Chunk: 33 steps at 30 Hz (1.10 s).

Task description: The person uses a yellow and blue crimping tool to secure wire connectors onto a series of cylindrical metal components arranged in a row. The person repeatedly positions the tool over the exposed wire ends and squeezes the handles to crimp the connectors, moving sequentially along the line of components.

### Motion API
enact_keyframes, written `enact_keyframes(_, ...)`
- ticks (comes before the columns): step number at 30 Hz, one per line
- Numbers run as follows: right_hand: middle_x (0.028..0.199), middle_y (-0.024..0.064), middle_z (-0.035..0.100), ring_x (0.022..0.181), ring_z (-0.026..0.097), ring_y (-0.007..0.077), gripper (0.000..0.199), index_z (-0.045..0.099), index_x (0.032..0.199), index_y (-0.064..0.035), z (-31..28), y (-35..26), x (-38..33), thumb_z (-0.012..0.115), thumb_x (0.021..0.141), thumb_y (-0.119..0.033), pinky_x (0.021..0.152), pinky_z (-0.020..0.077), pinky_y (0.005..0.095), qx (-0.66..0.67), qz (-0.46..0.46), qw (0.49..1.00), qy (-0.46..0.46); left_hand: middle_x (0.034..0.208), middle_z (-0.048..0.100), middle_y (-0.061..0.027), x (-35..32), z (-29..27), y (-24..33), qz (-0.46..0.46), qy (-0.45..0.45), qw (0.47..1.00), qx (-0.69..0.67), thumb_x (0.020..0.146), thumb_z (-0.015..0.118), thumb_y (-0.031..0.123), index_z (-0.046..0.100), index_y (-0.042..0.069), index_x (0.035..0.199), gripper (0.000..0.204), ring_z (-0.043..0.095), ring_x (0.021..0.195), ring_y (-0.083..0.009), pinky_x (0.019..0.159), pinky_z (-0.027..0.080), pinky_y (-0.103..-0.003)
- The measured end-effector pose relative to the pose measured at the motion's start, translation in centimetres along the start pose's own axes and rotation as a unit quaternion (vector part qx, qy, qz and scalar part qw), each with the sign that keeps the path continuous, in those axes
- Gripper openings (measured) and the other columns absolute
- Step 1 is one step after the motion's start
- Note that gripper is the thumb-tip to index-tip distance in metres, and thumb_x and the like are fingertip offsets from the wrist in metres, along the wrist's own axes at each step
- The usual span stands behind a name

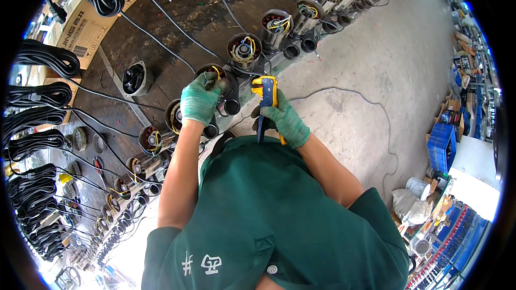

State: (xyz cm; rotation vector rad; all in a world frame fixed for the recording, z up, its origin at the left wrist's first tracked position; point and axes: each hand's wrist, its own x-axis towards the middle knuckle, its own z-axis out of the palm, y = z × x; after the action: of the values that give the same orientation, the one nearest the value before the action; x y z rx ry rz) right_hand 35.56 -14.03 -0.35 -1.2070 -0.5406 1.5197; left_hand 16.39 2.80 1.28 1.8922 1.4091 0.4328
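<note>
My left hand (200,99), in a green knitted glove, is at the open top of a cylindrical metal motor housing (231,85). Its fingers are curled together over the rim, and whatever they pinch is hidden. A yellow wire loops up beside them inside the housing. My right hand (290,122), gloved alike, is wrapped round a yellow and blue wire stripper (266,92). The tool stands with its jaws upward, just right of that housing and apart from it. Another open housing (244,48) with yellow and blue wires stands just beyond.
A long row of similar housings (277,24) runs along the dark workbench (177,8) edge. Coiled black cables (48,59) lie at the left near cardboard boxes (86,29). A round metal cover (134,79) sits on the bench. A thin cable (371,99) trails over the concrete floor.
</note>
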Motion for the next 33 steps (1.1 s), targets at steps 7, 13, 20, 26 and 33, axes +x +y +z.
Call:
enact_keyframes(7,0.11,0.0159,0.072,0.085,0.075,0.0286,0.069,0.033,0.16,-0.0136,0.5,-0.7,-0.4,0.064,0.098,-0.013,0.078,0.0644,0.0414,-0.002,-0.002,1.0,-0.011,0.098,0.078,-0.0199,-0.2,0.5,-3.2,0.071,-0.037,0.989,-0.125,0.097,0.076,0.02,0.076,0.002,0.111,0.023,0.076,0.087,-0.0295,0.082,0.058,-0.037)
enact_keyframes(13,0.111,0.0162,0.072,0.085,0.075,0.028,0.069,0.034,0.16,-0.0153,0.5,-0.2,-0.1,0.064,0.098,-0.013,0.077,0.0642,0.0401,-0.003,-0.009,1.0,-0.007,0.108,0.072,-0.0175,-0.9,-0.5,-0.6,0.143,-0.089,0.985,0.041,0.086,0.086,0.021,0.075,0.003,0.109,0.032,0.07,0.097,-0.0383,0.087,0.056,-0.044)
enact_keyframes(20,0.112,0.0179,0.071,0.091,0.075,0.0306,0.07,0.042,0.157,-0.0137,0.4,-1.0,0.2,0.071,0.094,-0.021,0.078,0.0653,0.0428,0.055,0.032,0.997,-0.052,0.11,0.073,-0.0181,-1.2,-0.3,-1.8,0.176,-0.057,0.981,-0.062,0.091,0.079,0.01,0.077,0.004,0.114,0.024,0.071,0.101,-0.038,0.09,0.056,-0.043)
enact_keyframes(26,0.116,0.0182,0.07,0.093,0.075,0.0332,0.07,0.047,0.153,-0.0106,1.6,-3.3,0.6,0.076,0.092,-0.025,0.079,0.0656,0.0493,0.154,0.103,0.975,-0.126,0.111,0.073,-0.0149,-1.7,-0.6,-2.0,0.161,-0.1,0.975,-0.119,0.094,0.074,0.002,0.077,0.003,0.121,0.027,0.071,0.104,-0.0276,0.094,0.055,-0.036)
enact_keyframes(33,0.108,0.0181,0.072,0.089,0.075,0.035,0.074,0.039,0.158,-0.0157,1.3,-2.5,1.6,0.075,0.094,-0.024,0.076,0.0648,0.0529,0.169,0.111,0.965,-0.17,0.106,0.073,-0.0139,-1.8,-0.5,-2.3,0.172,-0.079,0.978,-0.086,0.094,0.075,0.003,0.078,0.001,0.116,0.022,0.071,0.097,-0.0267,0.088,0.056,-0.036)
